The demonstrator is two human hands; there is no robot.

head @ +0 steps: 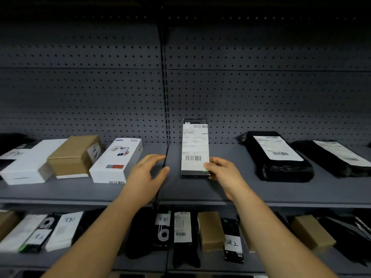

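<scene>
- Two hands of mine are up at the upper shelf (230,189); my right hand (222,171) grips the near right corner of a flat black box (194,171), with the thumb on top and the other fingers (213,177) curled beneath.
- My left hand (148,173) holds nothing; its fingers (154,158) are straight and spread over the seam between the two shelf panels, just left of the box and apart from it.
- A white label (194,147) with barcodes covers nearly the whole top of the box.
- The box points away from me, its far end showing against the pegboard (261,97); I cannot tell whether it touches the shelf.
- Left of my left hand lie a white carton (114,163), a brown carton (74,155) and a larger white carton (26,163).
- Right of the box, well apart, lie two black bags (279,167) (339,161) with white labels.
- The lower shelf (140,261) under my forearms carries more black, white and brown packages.
</scene>
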